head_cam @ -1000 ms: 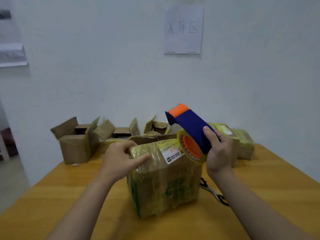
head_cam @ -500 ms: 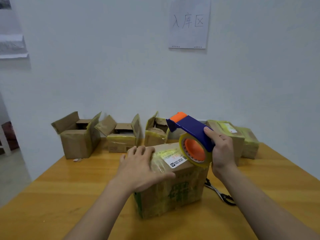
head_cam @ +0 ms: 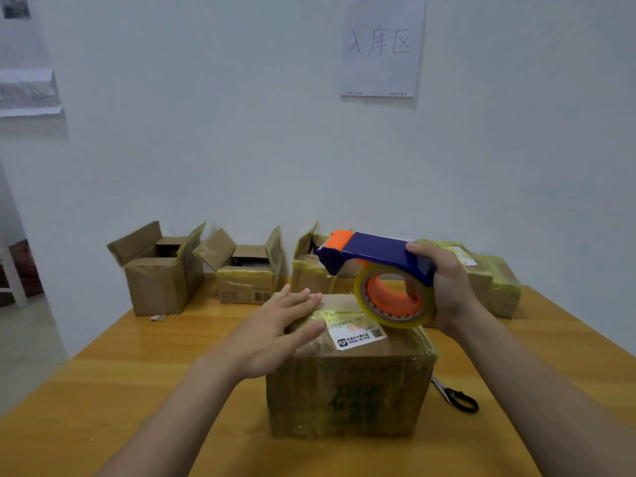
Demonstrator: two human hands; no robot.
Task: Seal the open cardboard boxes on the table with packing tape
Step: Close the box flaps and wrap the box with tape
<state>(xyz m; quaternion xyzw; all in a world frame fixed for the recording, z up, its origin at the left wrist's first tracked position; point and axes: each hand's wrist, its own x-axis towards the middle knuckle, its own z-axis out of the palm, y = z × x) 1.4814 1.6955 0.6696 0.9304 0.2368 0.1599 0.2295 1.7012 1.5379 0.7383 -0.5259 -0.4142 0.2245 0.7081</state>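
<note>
In the head view, a closed box [head_cam: 347,383], wrapped in yellowish tape and bearing a white label [head_cam: 358,333], is seen standing on the wooden surface [head_cam: 137,373]. The left hand [head_cam: 275,335] is laid flat on the left part of the top of this box, with the fingers [head_cam: 303,297] straight and released, nothing being grasped. Just above the right part of the box top, a tape dispenser [head_cam: 378,251] with a blue body and an orange tip is held by the right hand [head_cam: 447,290], whose fingers are curled around its handle. The roll of tape [head_cam: 395,301] mounted on it hangs close to the label; whether the box is touched by it cannot be told. Just to the right of the box, black-handled scissors [head_cam: 454,395] are lying, partly hidden by it. Behind the box and to the left, a first open box [head_cam: 161,284], a second open box [head_cam: 246,282] and a third open box [head_cam: 309,273] are set in a row along the wall, their flaps raised. Behind the box and to the right, two taped boxes [head_cam: 504,290] are placed side by side, partly covered by the right hand. On the wall above the box, a paper sheet [head_cam: 382,46] with handwritten characters is fixed.
</note>
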